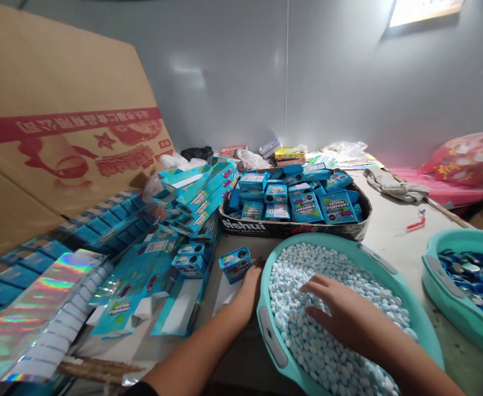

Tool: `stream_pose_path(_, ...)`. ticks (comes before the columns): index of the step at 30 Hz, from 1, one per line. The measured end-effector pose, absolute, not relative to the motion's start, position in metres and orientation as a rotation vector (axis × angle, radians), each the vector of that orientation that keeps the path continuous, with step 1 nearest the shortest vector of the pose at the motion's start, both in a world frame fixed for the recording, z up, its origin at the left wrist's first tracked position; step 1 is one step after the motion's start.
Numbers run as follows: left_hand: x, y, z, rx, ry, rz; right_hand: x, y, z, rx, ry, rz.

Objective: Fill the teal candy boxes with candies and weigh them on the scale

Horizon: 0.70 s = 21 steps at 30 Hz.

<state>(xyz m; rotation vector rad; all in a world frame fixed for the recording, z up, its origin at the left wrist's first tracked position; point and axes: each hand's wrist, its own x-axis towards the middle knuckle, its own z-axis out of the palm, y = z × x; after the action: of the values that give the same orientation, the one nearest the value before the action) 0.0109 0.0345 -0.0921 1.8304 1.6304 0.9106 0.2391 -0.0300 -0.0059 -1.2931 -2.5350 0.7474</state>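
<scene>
Teal plastic forms the basin [421, 324] where our right hand [340, 313] lies flat on the heap of pale blue tablets [307, 264], fingers spread and holding nothing. Our left hand [247, 291] rests just outside the rim against the small open blue box [235, 264] on the table, though we cannot tell whether its fingers grip it. To our mind, scooping goes best with fingers cupped rather than splayed and the box steadied near the rim, clear of the black tray [291, 230] of packed boxes behind.
</scene>
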Motion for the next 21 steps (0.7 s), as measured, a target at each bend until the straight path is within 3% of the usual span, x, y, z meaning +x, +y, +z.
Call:
stream_pose_path(15,-0.018,-0.042,-0.101,2.205,1.778,0.660,0.241,-0.029,-0.005,-1.310,-2.517,0.757)
stream_pose_path(21,-0.059,-0.083,-0.062,2.371,2.015,1.018,0.240,-0.029,-0.004,-1.328,-2.529,0.740)
